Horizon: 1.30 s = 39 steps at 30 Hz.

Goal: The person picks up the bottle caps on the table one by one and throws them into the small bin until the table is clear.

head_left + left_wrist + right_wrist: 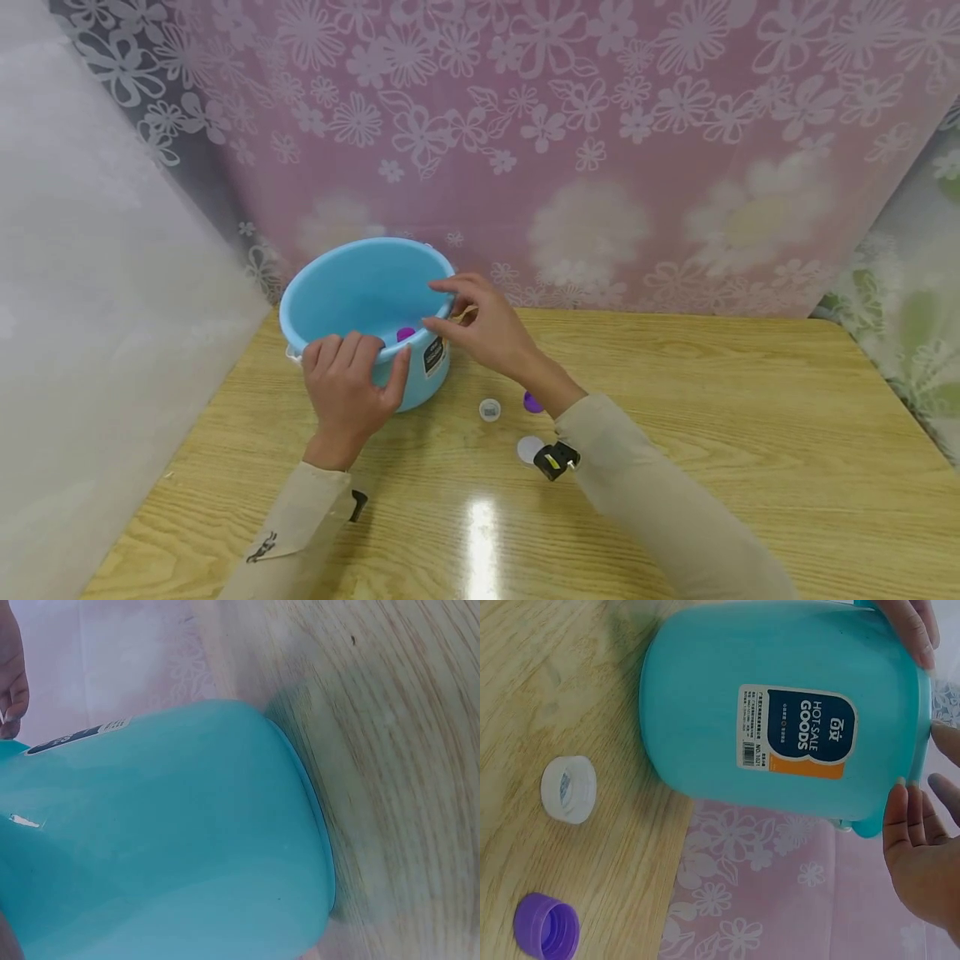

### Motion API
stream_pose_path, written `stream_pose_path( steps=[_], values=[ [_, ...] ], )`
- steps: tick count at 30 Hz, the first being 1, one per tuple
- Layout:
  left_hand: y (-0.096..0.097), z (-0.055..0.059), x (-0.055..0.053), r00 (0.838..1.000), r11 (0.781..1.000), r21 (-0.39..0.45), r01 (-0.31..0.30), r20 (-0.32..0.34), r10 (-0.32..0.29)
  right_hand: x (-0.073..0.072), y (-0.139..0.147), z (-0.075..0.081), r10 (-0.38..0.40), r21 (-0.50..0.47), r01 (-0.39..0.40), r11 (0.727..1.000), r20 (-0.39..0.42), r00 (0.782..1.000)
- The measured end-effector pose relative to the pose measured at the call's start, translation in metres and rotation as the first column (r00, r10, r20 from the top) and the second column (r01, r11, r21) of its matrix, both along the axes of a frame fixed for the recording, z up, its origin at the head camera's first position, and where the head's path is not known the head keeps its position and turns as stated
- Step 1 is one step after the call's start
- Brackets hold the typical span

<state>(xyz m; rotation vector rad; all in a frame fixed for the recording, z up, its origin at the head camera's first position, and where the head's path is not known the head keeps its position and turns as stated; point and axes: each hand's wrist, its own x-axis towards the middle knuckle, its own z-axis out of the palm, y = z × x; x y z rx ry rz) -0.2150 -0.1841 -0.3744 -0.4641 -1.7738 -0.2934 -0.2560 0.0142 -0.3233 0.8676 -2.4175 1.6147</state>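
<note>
A light blue bucket (367,287) stands on the wooden table, its label (810,735) facing my right side. My left hand (345,375) grips the near rim, fingers over the edge and thumb along the outside. At the right rim is my right hand (483,327), thumb and index finger apart and reaching over the edge; nothing shows between them. In the right wrist view, some of its fingertips (900,787) are at the rim's outside. Inside the bucket lies a purple cap (406,334), partly hidden by the near rim.
On the table right of the bucket lie a white cap (490,410), another purple cap (533,402) partly behind my right wrist, and a white round piece (529,449) beside the wrist strap. A pink flowered curtain (585,167) hangs behind the table (712,400).
</note>
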Motion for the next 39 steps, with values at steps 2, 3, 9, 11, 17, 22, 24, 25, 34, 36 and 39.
stream_pose_path(
  steps=[2, 3, 9, 11, 17, 22, 24, 25, 34, 36, 39],
  values=[
    [0.001, 0.000, 0.000, 1.000, 1.000, 0.002, 0.004, 0.002, -0.004, 0.000, 0.006, -0.002, 0.001, -0.013, -0.001, 1.000, 0.005, 1.000],
    [0.001, 0.000, 0.000, 1.000, 1.000, 0.004, 0.006, 0.003, -0.006, 0.000, 0.009, -0.003, 0.001, -0.021, -0.001, 1.000, 0.009, 1.000],
    [0.002, 0.000, 0.000, 1.000, 1.000, 0.025, 0.015, 0.013, -0.015, 0.000, 0.030, -0.010, -0.021, -0.011, 0.021, 1.000, 0.003, 1.000],
    [0.002, 0.000, 0.001, 1.000, 0.999, 0.032, 0.018, 0.014, -0.019, 0.000, 0.038, -0.013, -0.038, 0.010, 0.038, 0.999, 0.010, 0.999],
    [0.002, -0.001, 0.001, 1.000, 0.999, 0.045, 0.018, 0.010, -0.019, 0.001, 0.059, -0.025, -0.053, 0.060, 0.051, 0.997, 0.028, 0.998],
    [0.003, -0.001, 0.001, 1.000, 0.999, 0.044, 0.017, 0.016, -0.018, 0.003, 0.077, -0.033, -0.049, 0.126, 0.047, 0.991, 0.019, 0.999],
    [0.003, 0.000, 0.001, 1.000, 0.999, 0.044, 0.016, 0.021, -0.017, 0.005, 0.084, -0.035, -0.046, 0.144, 0.041, 0.989, 0.030, 0.998],
    [0.003, 0.000, 0.001, 1.000, 0.999, 0.045, 0.016, 0.023, -0.017, 0.006, 0.087, -0.037, -0.040, 0.150, 0.034, 0.988, 0.037, 0.998],
    [0.004, -0.001, 0.001, 0.999, 0.999, 0.048, 0.022, 0.022, -0.023, 0.021, 0.117, -0.050, 0.020, 0.218, -0.034, 0.975, 0.065, 0.998],
    [0.005, -0.001, 0.001, 0.999, 0.998, 0.052, 0.021, 0.023, -0.022, 0.025, 0.123, -0.054, 0.029, 0.249, -0.049, 0.967, 0.083, 0.996],
    [0.005, -0.001, 0.000, 1.000, 0.998, 0.056, 0.023, 0.019, -0.024, 0.032, 0.133, -0.061, 0.046, 0.285, -0.077, 0.955, 0.113, 0.993]
  ],
)
